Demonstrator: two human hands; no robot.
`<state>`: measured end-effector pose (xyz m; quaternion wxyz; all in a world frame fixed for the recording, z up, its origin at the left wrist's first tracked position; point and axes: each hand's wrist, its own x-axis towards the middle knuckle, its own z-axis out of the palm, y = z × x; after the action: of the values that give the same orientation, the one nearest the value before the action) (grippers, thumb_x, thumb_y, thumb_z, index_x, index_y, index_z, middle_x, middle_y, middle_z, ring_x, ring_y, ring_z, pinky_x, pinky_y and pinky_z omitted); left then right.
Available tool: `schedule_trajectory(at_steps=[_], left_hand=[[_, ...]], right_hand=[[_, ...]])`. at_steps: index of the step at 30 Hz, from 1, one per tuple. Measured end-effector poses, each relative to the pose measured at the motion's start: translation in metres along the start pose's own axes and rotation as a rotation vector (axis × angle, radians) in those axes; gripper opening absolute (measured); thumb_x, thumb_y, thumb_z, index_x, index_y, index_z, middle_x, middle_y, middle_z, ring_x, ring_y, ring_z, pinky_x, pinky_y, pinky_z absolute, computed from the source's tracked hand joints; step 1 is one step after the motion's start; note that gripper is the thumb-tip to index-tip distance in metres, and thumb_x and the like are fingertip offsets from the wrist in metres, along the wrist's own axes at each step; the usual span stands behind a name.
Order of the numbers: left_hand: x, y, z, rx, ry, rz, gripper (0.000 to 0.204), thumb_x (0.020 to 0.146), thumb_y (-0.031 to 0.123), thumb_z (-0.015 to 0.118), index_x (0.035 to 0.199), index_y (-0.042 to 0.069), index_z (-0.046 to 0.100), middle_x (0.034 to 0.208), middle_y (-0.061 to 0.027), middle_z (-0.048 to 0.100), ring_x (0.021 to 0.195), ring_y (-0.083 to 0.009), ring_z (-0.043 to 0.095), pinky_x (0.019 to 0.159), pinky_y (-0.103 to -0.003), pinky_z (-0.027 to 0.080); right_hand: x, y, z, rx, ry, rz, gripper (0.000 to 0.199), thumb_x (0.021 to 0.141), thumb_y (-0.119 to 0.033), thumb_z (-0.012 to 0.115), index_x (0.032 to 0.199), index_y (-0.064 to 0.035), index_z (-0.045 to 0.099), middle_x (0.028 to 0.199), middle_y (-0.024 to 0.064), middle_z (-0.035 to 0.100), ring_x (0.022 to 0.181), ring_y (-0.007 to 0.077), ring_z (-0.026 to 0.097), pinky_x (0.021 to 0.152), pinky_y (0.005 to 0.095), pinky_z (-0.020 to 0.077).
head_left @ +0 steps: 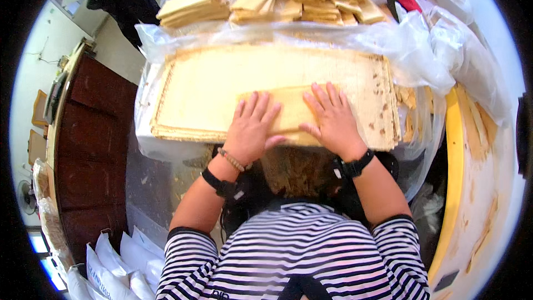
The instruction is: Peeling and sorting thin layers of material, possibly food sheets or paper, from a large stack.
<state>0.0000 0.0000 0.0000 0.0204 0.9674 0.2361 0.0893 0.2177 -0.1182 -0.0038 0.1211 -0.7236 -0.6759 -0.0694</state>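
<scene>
A wide stack of pale wafer sheets (222, 86) fills the middle of the view, lying flat on clear plastic wrap (411, 44) that bunches up along its far and right edges. The stack's right portion is speckled with brown spots, and its near edge shows several thin layers. To the left stands a dark brown cabinet (91, 144), and to the right curves a yellow rim (452, 189) with crumbs and offcuts (477, 122) beside it. Beyond the wrap, at the top, lie piles of cut wafer bars (266, 0), some stacked neatly, some leaning across each other. At the lower left sit white sacks (119, 261).

On the near middle of the stack rests a smaller wafer piece (291, 111), slightly darker yellow, its near edge about level with the stack's near edge. Both hands lie on it, palms down. The left hand (252, 128) is spread flat with fingers apart, covering the piece's left end; a beaded bracelet and a black band sit at the wrist. The right hand (330, 119) is likewise flat and wide, pressing the piece's right part, with a black watch at the wrist. Neither hand grips anything; whether the piece is one sheet or several is hard to tell from here. The striped sleeves come in from the lower edge.
</scene>
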Motion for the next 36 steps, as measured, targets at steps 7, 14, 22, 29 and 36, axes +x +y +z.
schedule_trajectory(at_steps=[7, 14, 22, 29, 36], left_hand=[[0.013, -0.015, -0.02, 0.204, 0.07, 0.211, 0.049, 0.083, 0.02, 0.063, 0.129, 0.006, 0.054, 0.133, -0.0147, 0.054, 0.122, -0.0299, 0.054, 0.094, -0.038, 0.05], [0.078, -0.058, -0.072, 0.04, 0.202, -0.087, 0.042, 0.089, 0.011, 0.053, 0.131, 0.017, 0.056, 0.068, -0.0107, 0.064, 0.056, -0.0307, 0.061, 0.05, -0.042, 0.049], [0.27, -0.119, -0.068, 0.274, 0.423, -0.3, 0.036, 0.092, 0.024, 0.055, 0.126, 0.014, 0.057, 0.079, -0.0198, 0.067, 0.075, -0.0357, 0.068, 0.064, -0.048, 0.052], [0.322, -0.199, -0.016, -0.287, -0.06, -0.157, 0.041, 0.085, 0.037, 0.068, 0.1, 0.0, 0.058, 0.098, -0.0287, 0.065, 0.097, -0.0427, 0.064, 0.082, -0.048, 0.05], [0.186, 0.008, -0.038, -0.23, -0.043, 0.295, 0.049, 0.091, 0.038, 0.064, 0.127, 0.006, 0.058, 0.126, -0.0179, 0.061, 0.117, -0.0349, 0.058, 0.099, -0.041, 0.047]], right_hand=[[-0.006, 0.027, -0.032, 0.255, 0.022, 0.006, 0.07, 0.076, -0.023, 0.077, 0.137, -0.0069, 0.047, 0.142, 0.0168, 0.047, 0.135, 0.0356, 0.04, 0.112, 0.0435, 0.0348], [-0.022, 0.042, -0.028, 0.526, 0.239, 0.373, 0.061, 0.078, -0.006, 0.071, 0.134, -0.0011, 0.049, 0.132, 0.0223, 0.054, 0.125, 0.0391, 0.049, 0.105, 0.043, 0.041], [-0.031, 0.043, -0.027, 0.377, 0.132, 0.297, 0.054, 0.076, -0.014, 0.075, 0.125, -0.0021, 0.057, 0.134, 0.0197, 0.053, 0.129, 0.0371, 0.046, 0.109, 0.0448, 0.0374], [-0.017, 0.037, -0.033, 0.448, 0.195, 0.213, 0.039, 0.079, -0.015, 0.072, 0.115, -0.0036, 0.063, 0.132, 0.0164, 0.055, 0.127, 0.0359, 0.048, 0.107, 0.0434, 0.0393], [-0.064, 0.057, -0.059, 1.156, 0.416, 0.556, 0.02, 0.096, -0.013, 0.058, 0.104, 0.0006, 0.07, 0.097, 0.0106, 0.072, 0.092, 0.0198, 0.068, 0.087, 0.0329, 0.0516]])
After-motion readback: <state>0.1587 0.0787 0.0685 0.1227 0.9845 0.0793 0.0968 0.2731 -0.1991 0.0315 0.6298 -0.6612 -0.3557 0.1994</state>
